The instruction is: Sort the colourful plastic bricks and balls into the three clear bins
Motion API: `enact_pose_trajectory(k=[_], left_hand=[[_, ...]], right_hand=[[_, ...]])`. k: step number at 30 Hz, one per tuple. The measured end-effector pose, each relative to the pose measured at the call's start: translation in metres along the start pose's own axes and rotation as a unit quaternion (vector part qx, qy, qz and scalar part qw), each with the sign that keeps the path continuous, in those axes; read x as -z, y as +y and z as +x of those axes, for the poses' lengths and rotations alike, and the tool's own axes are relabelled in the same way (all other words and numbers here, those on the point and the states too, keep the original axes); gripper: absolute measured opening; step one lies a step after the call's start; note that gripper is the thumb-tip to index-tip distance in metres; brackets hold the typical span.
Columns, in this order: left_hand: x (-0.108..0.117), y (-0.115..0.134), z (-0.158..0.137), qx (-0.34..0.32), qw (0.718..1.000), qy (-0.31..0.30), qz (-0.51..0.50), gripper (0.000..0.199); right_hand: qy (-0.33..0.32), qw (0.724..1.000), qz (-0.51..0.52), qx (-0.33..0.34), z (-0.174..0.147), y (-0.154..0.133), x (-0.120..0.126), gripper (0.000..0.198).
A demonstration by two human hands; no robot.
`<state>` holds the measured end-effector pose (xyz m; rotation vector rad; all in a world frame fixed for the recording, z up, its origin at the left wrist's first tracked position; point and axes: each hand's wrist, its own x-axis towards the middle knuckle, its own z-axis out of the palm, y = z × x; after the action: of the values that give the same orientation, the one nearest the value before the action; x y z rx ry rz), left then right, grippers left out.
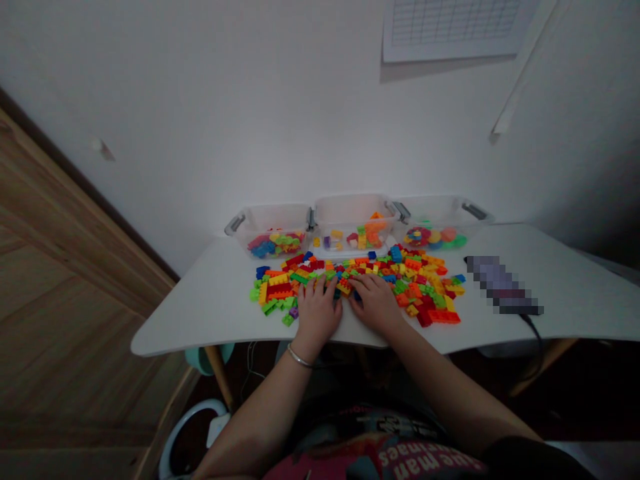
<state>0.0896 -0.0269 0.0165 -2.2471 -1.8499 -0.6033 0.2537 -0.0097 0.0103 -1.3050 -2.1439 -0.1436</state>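
Note:
A wide pile of colourful toy building bricks (420,267) lies spread over the white table. My left hand (319,313) rests at the near edge of the pile, fingers apart over green and orange bricks, with nothing visibly gripped. Close beside it, my right hand (377,303) has its fingers curled in toward the thumb; a bit of dark blue shows between them, too small to identify. Between the two hands, at the right fingertips, is a yellow-orange brick (344,287). Bricks under both palms are hidden.
Three clear bins stand along the wall: a left bin (275,217), a middle bin (345,210) and a right bin (440,208), each with colourful pieces inside. A pixelated phone-like device (503,285) with a cable lies on the right of the white table (200,307).

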Motion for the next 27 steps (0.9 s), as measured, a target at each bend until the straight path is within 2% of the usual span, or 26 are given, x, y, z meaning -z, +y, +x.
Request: enact_pose_trajectory(k=[4, 13, 17, 27], left_hand=[[0.0005, -0.0003, -0.0004, -0.001, 1.000, -0.001, 0.006, 0.049], [-0.0032, -0.0026, -0.0024, -0.006, 1.000, 0.013, 0.004, 0.046], [-0.0040, -0.0027, -0.0025, -0.006, 1.000, 0.014, 0.004, 0.048], [-0.0008, -0.0012, -0.0018, 0.001, 1.000, 0.004, 0.004, 0.048]], right_hand=[[-0.016, 1.000, -0.020, 0.005, -0.0018, 0.0026, -0.0040, 0.039], [-0.009, 0.999, -0.014, -0.033, -0.0008, 0.0009, -0.0013, 0.034], [-0.015, 1.000, -0.021, -0.017, 0.0006, 0.0018, -0.0021, 0.038], [-0.024, 1.000, 0.000, -0.010, 0.0059, 0.0041, -0.0057, 0.028]])
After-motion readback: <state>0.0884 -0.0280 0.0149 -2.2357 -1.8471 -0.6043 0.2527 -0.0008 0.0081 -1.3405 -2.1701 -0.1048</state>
